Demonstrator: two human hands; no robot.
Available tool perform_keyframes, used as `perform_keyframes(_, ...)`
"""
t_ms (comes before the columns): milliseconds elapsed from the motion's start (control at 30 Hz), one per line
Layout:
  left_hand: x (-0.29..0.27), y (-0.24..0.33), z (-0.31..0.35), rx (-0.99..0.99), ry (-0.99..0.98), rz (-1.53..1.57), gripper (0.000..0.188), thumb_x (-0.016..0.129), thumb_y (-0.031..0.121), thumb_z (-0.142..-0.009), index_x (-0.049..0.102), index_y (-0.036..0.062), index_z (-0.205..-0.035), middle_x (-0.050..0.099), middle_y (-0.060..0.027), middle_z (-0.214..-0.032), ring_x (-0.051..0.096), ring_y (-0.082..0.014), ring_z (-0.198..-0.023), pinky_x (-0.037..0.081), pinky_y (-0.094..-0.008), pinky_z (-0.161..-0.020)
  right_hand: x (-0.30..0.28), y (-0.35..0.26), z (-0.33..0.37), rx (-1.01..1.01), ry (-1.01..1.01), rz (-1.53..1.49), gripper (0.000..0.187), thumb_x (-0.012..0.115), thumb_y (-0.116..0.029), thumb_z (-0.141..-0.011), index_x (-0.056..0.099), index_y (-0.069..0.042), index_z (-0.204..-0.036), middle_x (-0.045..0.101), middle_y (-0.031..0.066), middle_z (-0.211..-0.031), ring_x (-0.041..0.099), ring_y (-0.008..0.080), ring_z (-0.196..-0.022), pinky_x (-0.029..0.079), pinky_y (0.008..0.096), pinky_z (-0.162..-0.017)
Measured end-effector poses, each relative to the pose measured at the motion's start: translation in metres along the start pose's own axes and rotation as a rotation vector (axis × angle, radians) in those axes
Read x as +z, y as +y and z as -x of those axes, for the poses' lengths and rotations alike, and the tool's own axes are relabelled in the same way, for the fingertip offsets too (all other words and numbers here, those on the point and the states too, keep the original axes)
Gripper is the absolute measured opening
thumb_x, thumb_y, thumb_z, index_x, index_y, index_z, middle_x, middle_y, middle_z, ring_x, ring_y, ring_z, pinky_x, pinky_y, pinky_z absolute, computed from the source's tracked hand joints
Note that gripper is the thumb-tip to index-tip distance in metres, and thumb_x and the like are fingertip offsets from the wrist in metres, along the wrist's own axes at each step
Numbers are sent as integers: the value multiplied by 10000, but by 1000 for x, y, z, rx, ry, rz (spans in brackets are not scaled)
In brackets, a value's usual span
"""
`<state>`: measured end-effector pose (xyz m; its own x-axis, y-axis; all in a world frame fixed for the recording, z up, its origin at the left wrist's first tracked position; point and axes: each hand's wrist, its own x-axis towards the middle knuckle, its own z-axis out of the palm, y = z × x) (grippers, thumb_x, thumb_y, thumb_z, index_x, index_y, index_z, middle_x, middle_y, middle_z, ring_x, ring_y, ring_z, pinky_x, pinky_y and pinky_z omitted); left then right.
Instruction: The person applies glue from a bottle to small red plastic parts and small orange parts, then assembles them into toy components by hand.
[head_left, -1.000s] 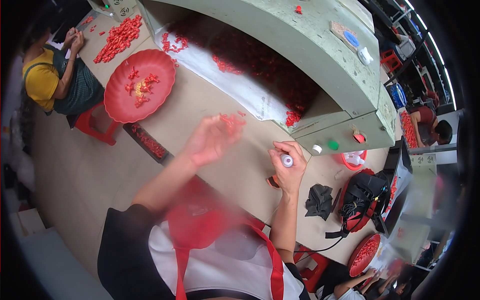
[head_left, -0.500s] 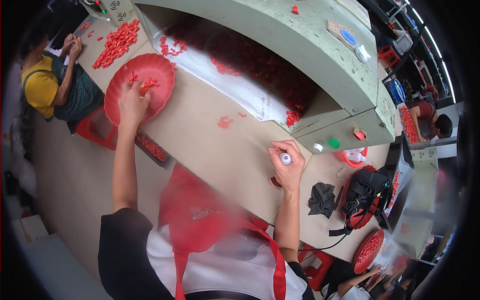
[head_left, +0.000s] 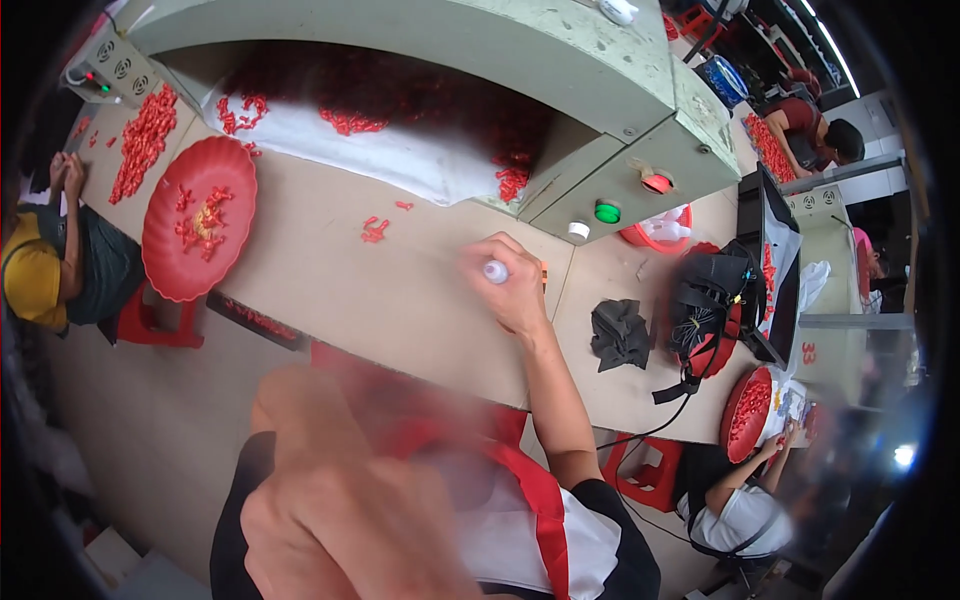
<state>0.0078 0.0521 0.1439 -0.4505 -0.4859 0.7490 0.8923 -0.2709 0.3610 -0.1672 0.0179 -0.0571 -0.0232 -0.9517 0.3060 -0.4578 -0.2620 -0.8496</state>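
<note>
- The right hand (head_left: 517, 284) is curled over the table (head_left: 430, 320), clenched round a white bottle (head_left: 495, 271); one round end of it shows between thumb and fingers, the rest is covered by the hand.
- The bottle's long axis looks to run towards the camera, much foreshortened; which end faces up I cannot tell for sure.
- The loose pieces (head_left: 374, 230) lie on the bare tabletop, up and to the left of the right hand, near it but not touching; the smaller bit (head_left: 404, 205) sits apart from the others, up and to the right of them, its length roughly left to right.
- The right hand is the nearer to them; the left hand (head_left: 325, 525) is well apart, large and blurred close to the camera, in front of the person's body; its fingers are not clear, so I cannot tell whether it grasps anything.
- The loose pieces are bright red, small, curved and knobbly; their finer shape is too small to read; the bottle's end is pale, with a darker centre.
- Further left, a red scalloped plate (head_left: 163, 245) holds similar pieces near its middle; beyond the loose pieces, a white sheet (head_left: 330, 165) with more red bits lies under the machine (head_left: 590, 100).
</note>
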Motion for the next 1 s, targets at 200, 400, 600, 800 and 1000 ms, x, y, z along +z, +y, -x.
perform_keyframes(200,-14,-6,-1,-74,-192,155,97,667,-96,-691,668,-62,-782,645,-174,-881,525,-124,-465,430,-185,-419,-4,3,1,-34,-10,3,164,726,-78,-696,623,-19,-810,600,48,-773,639,151,-683,476,250,-591)
perform_keyframes(400,31,3,14,-74,312,-143,102,698,-33,-698,662,-35,-793,651,-128,-846,490,-132,-409,390,-192,-375,0,-5,-6,-77,-35,16,173,725,-68,-694,622,-15,-823,592,48,-777,637,153,-685,479,254,-593)
perform_keyframes(600,-41,-12,5,-188,-213,-1076,64,544,44,-772,509,62,-721,513,-53,-656,478,-166,-515,395,-267,-494,-14,8,8,-36,8,-41,179,718,-43,-694,619,-8,-839,581,68,-795,636,160,-695,480,255,-602)
perform_keyframes(800,-268,-5,34,-403,349,-2167,81,614,51,-723,640,20,-793,617,-156,-841,622,-260,-678,499,-345,-594,-13,-11,-1,-38,-2,-18,183,721,-50,-696,621,-9,-843,581,65,-787,625,161,-679,470,255,-589)
perform_keyframes(1000,-352,12,54,-905,300,-2610,132,607,150,-663,674,44,-705,637,-170,-739,639,-295,-757,509,-410,-644,0,-8,-6,-30,41,86,115,652,-17,-685,629,-20,-798,588,54,-732,583,168,-652,454,256,-612)
